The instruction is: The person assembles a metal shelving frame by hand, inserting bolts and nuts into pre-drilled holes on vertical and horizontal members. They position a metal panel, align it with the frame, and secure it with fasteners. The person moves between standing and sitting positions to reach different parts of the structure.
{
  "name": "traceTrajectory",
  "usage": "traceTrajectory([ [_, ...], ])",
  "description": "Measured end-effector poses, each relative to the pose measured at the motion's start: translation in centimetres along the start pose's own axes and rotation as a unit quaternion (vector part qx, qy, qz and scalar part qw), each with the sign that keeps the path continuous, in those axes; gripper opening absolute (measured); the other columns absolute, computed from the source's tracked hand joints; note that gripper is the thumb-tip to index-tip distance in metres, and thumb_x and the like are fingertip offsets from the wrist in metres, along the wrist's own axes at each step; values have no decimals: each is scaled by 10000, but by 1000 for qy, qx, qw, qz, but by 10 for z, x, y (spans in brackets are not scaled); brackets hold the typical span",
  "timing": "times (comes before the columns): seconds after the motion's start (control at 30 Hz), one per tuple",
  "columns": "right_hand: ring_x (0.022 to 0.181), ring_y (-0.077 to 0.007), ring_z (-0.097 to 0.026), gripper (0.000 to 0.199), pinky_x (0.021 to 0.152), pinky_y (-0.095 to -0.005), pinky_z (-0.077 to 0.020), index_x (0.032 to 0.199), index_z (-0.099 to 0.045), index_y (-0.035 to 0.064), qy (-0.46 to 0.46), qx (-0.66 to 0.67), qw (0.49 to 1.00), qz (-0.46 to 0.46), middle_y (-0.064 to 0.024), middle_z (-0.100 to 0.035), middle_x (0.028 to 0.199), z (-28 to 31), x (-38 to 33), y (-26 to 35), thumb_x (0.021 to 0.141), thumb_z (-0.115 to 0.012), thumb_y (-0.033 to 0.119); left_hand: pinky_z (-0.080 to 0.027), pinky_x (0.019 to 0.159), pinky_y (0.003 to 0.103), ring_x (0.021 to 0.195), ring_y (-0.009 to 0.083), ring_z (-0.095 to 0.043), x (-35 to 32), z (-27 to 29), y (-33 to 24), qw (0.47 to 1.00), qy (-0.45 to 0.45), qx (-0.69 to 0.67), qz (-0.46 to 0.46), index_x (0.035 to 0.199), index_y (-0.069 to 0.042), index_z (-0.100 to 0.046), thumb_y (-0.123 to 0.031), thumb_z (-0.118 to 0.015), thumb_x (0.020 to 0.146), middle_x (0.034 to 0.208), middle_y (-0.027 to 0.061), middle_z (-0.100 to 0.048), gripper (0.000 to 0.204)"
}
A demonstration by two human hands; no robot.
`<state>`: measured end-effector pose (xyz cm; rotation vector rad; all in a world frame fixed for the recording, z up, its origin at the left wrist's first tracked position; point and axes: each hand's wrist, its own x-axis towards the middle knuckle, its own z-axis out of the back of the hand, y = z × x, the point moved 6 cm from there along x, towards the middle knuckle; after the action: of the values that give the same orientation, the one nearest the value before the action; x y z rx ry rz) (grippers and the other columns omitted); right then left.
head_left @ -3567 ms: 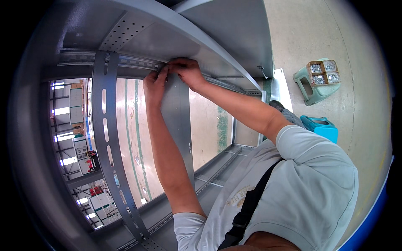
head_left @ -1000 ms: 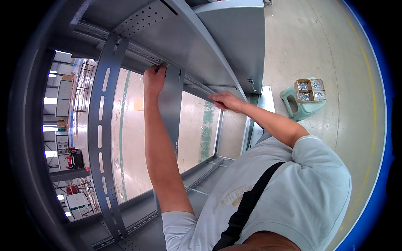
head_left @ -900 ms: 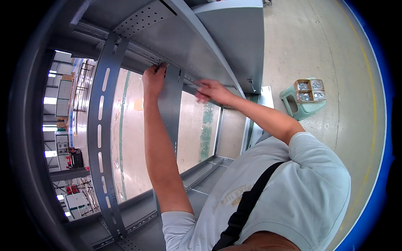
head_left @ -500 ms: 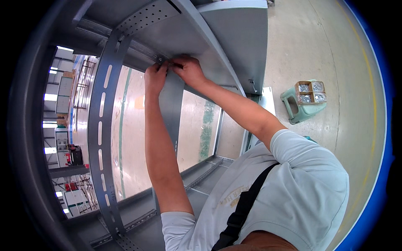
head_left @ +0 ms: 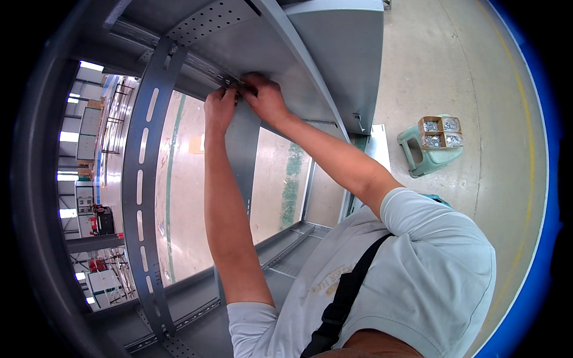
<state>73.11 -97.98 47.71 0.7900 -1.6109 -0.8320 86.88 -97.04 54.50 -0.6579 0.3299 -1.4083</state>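
Grey metal strip (head_left: pixel 242 143), a flat upright piece, stands inside a grey steel cabinet frame and reaches up to a rail (head_left: pixel 206 65) that runs along the underside of the cabinet's top panel (head_left: pixel 268 48). Both hands meet at the strip's upper end, right where it touches the rail. The left hand (head_left: pixel 219 107) lies against the strip's top, fingers curled onto it. The right hand (head_left: pixel 265 98) sits just beside, touching the left, with its fingertips pinched narrowly at the joint; whatever small part they hold is too tiny to make out.

Left of the strip stands a second, darker upright bar (head_left: pixel 143 179) with a row of long slots, running from the rail down to the cabinet's lower frame (head_left: pixel 280 238). A perforated plate (head_left: pixel 206 21) crosses the top panel above the bar. Between the uprights the cabinet is open, showing a pale workshop floor beyond.

Well off to the right, on the concrete floor, a green plastic stool (head_left: pixel 430 152) carries small cardboard boxes (head_left: pixel 440 131) filled with silvery hardware. The person wears a light grey shirt with a black strap (head_left: pixel 346 292) across the chest.
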Motion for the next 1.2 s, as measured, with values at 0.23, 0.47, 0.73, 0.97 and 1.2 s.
traceTrajectory([
  [0.23, 895, -362, -674, 178, 803, -426, -538, 986, -685, 37, 24, -39, 998, 34, -166, -698, 966, 3, 1, -1, 825, -677, 114, -479, 698, 399, 741, 251, -662, -3, 1, -7, 1000, -6, 15, 2, 903, 55, -714, -380, -593, 941, 763, 179, -690, 453],
  [0.47, 887, -379, -666, 164, 791, -436, -535, 949, -692, 34, 20, -39, 999, 25, -180, -695, 938, 1, 4, 1, 821, -668, 134, -480, 709, 405, 749, 267, -664, -4, 3, -9, 1000, -6, 14, 7, 916, 58, -713, -380, -593, 938, 768, 193, -689, 455],
  [0.73, 858, -391, -671, 165, 773, -453, -536, 942, -692, 34, 47, -25, 999, 0, -187, -701, 930, 2, 0, -5, 833, -644, 148, -479, 706, 413, 735, 275, -656, -3, 4, -6, 1000, -22, 10, -4, 933, 69, -706, -348, -604, 938, 772, 199, -686, 430],
  [0.97, 854, -398, -667, 188, 782, -471, -532, 933, -694, 37, 33, -82, 995, 34, -193, -698, 920, 2, 3, -7, 859, -639, 200, -480, 695, 394, 722, 252, -653, -1, 0, -6, 1000, -5, -12, -4, 921, 65, -712, -335, -613, 938, 776, 175, -693, 413],
  [1.2, 866, -405, -672, 314, 788, -496, -536, 1047, -705, 37, 201, -216, 955, -24, -215, -702, 941, 4, -6, 0, 825, -657, 254, -494, 705, 403, 723, 280, -667, 0, 1, 0, 1000, -20, -10, -4, 894, 76, -704, -343, -604, 935, 752, 184, -686, 432],
])
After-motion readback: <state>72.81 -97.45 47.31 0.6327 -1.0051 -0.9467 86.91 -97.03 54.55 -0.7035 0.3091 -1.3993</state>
